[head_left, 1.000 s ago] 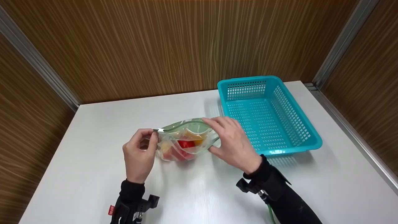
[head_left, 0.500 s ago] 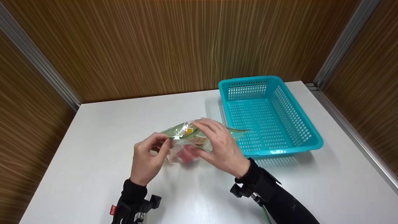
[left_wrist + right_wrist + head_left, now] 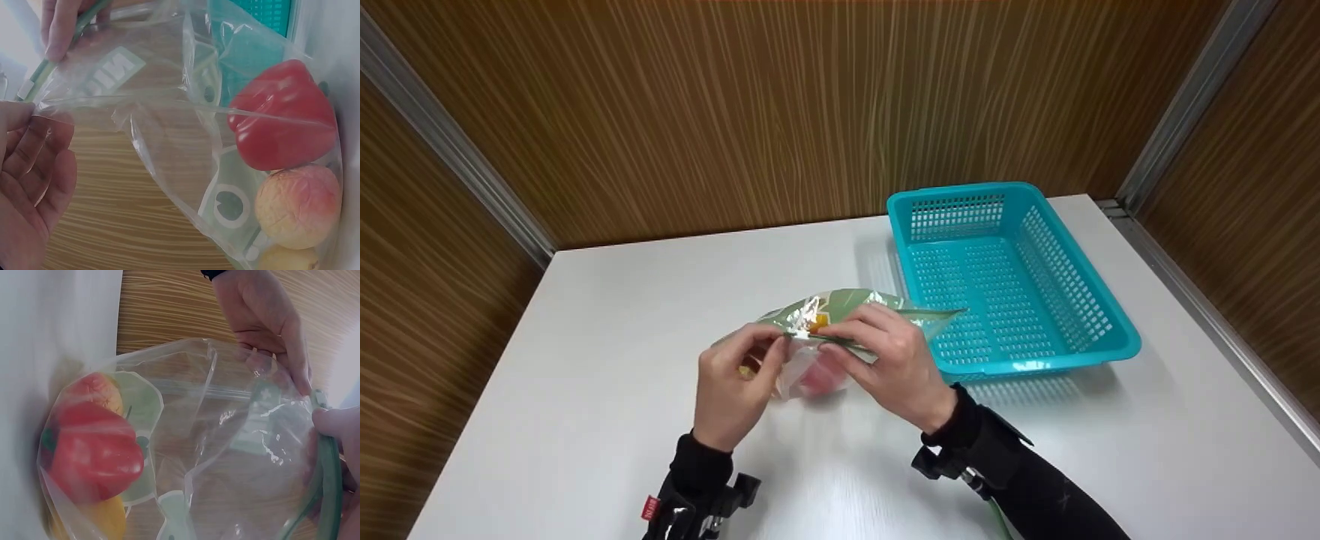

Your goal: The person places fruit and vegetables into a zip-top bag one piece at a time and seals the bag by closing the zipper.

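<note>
A clear zip bag (image 3: 851,301) with green print is held upright over the table by its top edge. My left hand (image 3: 739,386) pinches the left end of its zip between thumb and fingers, beside a white slider (image 3: 25,90). Close by, my right hand (image 3: 894,366) pinches the green zip strip (image 3: 329,484) between thumb and fingers. Inside, low in the bag, lie a red bell pepper (image 3: 287,115), a wrinkled pink-yellow peach (image 3: 301,205) and a yellow round item (image 3: 107,517), partly cut off by the frame. The zip's far end sticks out to the right past my right hand.
A turquoise plastic basket (image 3: 1121,341) with slotted walls stands at the right of the white table (image 3: 607,337), just behind the bag's right end. Wood-grain panels (image 3: 735,112) enclose the table at the back and sides.
My right hand has moved left along the zip, close to my left hand, and now pinches the strip. My left hand has shifted right. The bag's mouth, wide before, is now narrow.
</note>
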The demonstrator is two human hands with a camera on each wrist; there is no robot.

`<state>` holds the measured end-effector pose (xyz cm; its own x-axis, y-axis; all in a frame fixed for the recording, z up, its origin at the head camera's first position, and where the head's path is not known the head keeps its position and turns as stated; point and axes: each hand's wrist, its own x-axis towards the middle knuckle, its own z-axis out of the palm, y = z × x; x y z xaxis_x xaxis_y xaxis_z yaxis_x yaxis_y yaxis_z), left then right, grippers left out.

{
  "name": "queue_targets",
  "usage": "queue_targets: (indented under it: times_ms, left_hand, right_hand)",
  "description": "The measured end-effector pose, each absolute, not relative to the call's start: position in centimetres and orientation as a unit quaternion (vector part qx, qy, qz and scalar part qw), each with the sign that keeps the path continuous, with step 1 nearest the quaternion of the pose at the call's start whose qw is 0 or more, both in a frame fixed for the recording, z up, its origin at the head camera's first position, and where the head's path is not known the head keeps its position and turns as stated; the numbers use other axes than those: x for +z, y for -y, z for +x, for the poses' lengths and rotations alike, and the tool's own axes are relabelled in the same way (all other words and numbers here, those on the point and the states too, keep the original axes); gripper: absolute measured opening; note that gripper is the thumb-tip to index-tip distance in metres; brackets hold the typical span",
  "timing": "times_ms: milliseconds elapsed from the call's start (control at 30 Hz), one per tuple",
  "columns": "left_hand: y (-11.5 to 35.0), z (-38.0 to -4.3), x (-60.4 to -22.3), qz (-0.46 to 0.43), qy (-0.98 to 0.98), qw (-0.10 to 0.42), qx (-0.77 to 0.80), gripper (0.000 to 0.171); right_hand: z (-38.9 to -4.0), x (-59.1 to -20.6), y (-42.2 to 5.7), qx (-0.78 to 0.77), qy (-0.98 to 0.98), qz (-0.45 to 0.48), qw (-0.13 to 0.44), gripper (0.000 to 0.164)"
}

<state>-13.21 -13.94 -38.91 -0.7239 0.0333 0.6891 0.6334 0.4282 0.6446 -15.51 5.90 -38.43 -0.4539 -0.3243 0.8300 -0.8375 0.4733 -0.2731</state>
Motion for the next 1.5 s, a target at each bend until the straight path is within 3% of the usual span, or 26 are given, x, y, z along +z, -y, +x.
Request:
queue_targets:
  times_ms: [267, 800, 1167, 1500]
  left_hand:
    - [13.0, -13.0, -39.0, -0.267, 0.778, 0.333, -0.461, 0.013]
    - [13.3, -13.2, -39.2, -0.266, 0.781, 0.348, -0.445, 0.007]
    - [15.5, -13.5, -38.6, -0.176, 0.779, 0.344, -0.493, 0.006]
    - [17.4, -14.0, -37.4, -0.060, 0.785, 0.360, -0.500, 0.006]
  right_hand:
    - [-15.4, -38.5, -5.7, 0.371, 0.735, 0.410, 0.392, 0.026]
    - [-15.7, -38.5, -5.7, 0.336, 0.749, 0.404, 0.404, 0.017]
    - [-16.9, -38.8, -6.4, 0.328, 0.765, 0.377, 0.406, 0.016]
    - [-18.3, -39.1, -7.7, 0.311, 0.809, 0.332, 0.372, 0.018]
